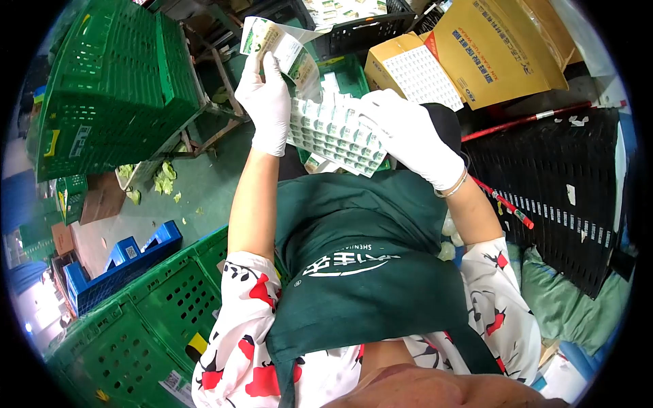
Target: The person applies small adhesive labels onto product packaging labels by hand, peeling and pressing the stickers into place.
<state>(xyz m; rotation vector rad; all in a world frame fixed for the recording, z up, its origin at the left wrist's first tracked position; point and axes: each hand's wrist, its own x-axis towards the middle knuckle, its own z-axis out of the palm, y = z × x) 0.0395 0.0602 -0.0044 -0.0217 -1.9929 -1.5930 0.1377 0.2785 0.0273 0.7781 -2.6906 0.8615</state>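
At left, fingers (252,66) pinch a printed strip (264,35)

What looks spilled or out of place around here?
Loose green leaves lie scattered on the floor near the stacked green crates, looking dropped. The sticker strip in the left hand curls, but that seems ordinary for loose paper.

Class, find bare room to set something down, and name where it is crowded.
Bare floor shows between leafy scraps, the left forearm and the lower green crate. Crowded: the gap between left hand and right hand, filled with label sheets.
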